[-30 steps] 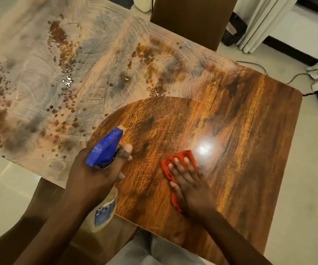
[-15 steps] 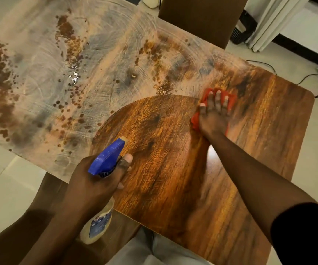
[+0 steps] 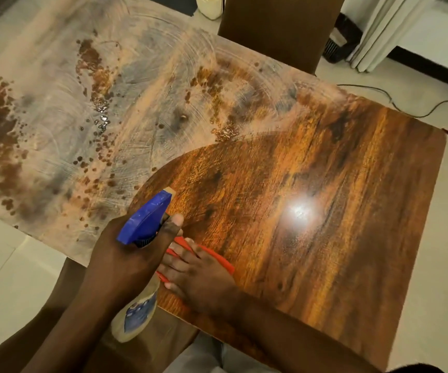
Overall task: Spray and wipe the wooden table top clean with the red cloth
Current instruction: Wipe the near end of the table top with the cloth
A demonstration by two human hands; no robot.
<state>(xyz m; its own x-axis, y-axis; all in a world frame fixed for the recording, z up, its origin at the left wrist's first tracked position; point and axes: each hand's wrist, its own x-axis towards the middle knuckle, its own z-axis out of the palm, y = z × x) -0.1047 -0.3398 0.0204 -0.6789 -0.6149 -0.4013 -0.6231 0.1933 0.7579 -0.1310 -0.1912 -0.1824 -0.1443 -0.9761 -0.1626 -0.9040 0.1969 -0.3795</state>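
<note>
The wooden table top shines brown on its right half, while its left half is covered with pale dusty smears and wet brown spots. My left hand grips a spray bottle with a blue trigger head, held over the table's near edge with the nozzle pointing away from me. My right hand lies flat on the red cloth, pressing it onto the wood near the front edge, just right of the bottle. Most of the cloth is hidden under the hand.
A dark brown chair back stands at the table's far side. A white container sits on the floor beyond it. Curtains hang at the upper right, and black cables run across the tiled floor there.
My right hand swept the red cloth from the near edge out to the far middle of the table, then back to the front edge beside the bottle. My left hand barely moved.
</note>
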